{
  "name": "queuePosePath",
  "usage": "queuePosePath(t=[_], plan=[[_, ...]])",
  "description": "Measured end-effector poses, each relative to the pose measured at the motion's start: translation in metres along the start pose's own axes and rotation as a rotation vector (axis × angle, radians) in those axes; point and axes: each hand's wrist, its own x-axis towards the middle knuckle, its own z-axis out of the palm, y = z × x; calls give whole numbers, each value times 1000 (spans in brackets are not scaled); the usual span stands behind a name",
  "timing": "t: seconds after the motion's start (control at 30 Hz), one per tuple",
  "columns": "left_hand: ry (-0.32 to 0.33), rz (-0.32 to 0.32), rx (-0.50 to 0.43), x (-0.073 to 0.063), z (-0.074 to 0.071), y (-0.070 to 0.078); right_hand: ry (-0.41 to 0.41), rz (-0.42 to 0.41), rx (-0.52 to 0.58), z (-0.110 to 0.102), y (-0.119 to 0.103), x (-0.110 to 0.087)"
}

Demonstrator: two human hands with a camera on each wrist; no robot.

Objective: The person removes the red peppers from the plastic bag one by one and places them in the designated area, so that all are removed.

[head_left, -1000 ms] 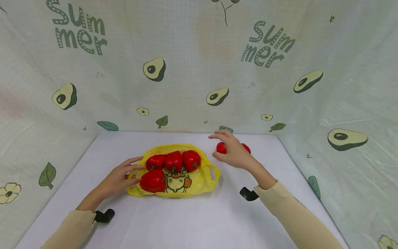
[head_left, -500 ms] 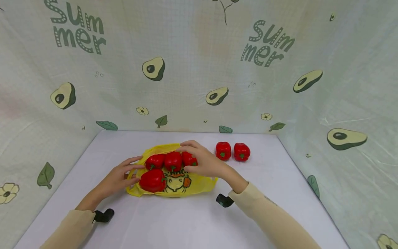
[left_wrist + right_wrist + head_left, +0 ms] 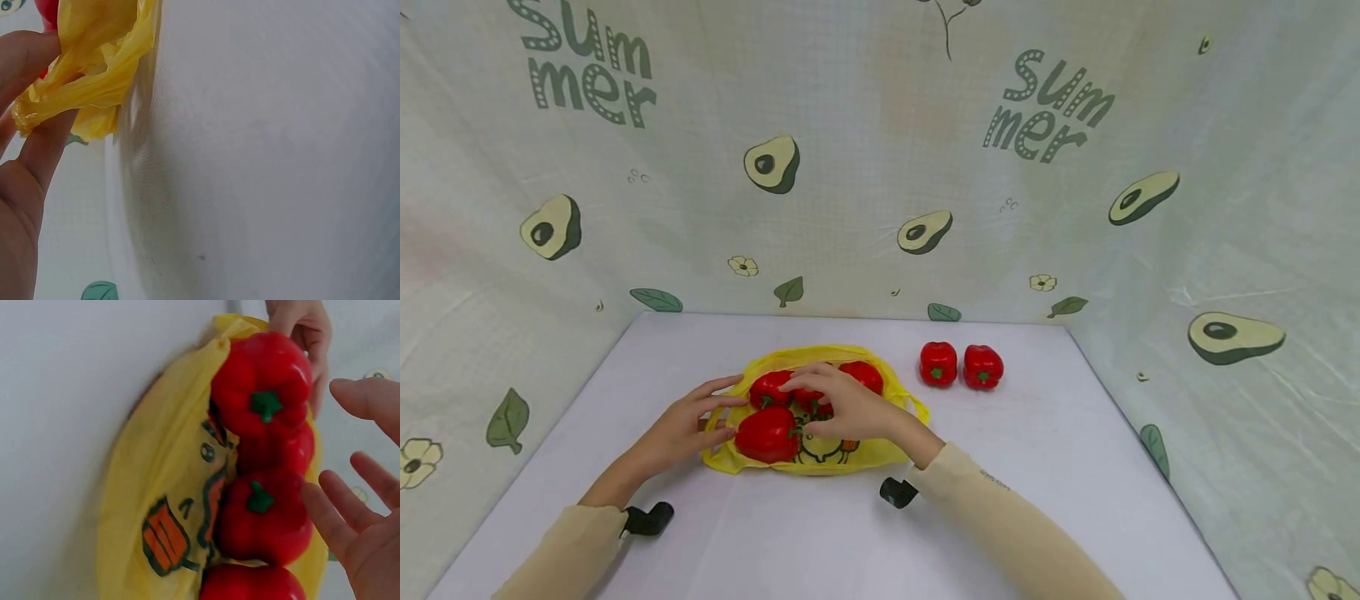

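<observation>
A yellow plastic bag point(image 3: 874, 452) with a printed cartoon face lies on the table with several red bell peppers in it. The biggest bell pepper point(image 3: 767, 437) sits at its front left; others, such as the right-hand pepper point(image 3: 862, 375), line up behind. My left hand point(image 3: 679, 431) holds the bag's left end, thumb and fingers about the handle point(image 3: 81, 94) in the left wrist view. Over the peppers hovers my right hand point(image 3: 850, 408), fingers spread and nothing between them, partly hiding the middle pepper point(image 3: 265, 515). In the right wrist view its fingertips overlap that pepper's edge.
Two more red bell peppers, a left one point(image 3: 938, 364) and a right one point(image 3: 982, 367), stand side by side at the back right of the white table point(image 3: 775, 542). A printed fabric backdrop point(image 3: 850, 167) encloses the table at the back and sides.
My right hand has moved left and slightly toward me, from in front of the two back-right peppers to over the bag's peppers. Those two are now uncovered. My left hand stays at the bag.
</observation>
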Motion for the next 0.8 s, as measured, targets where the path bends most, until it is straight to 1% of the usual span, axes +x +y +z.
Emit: queuePosePath(t=[0.1, 0.3, 0.57, 0.8], plan=[[-8, -8, 10, 0, 0, -1, -14, -4, 12, 8, 2, 5], [-3, -14, 8, 0, 0, -2, -21, -29, 15, 22, 6, 12], [-10, -18, 11, 0, 1, -1, -36, -8, -19, 35, 12, 15], [1, -6, 19, -2, 1, 0, -58, -2, -7, 45, 12, 17]])
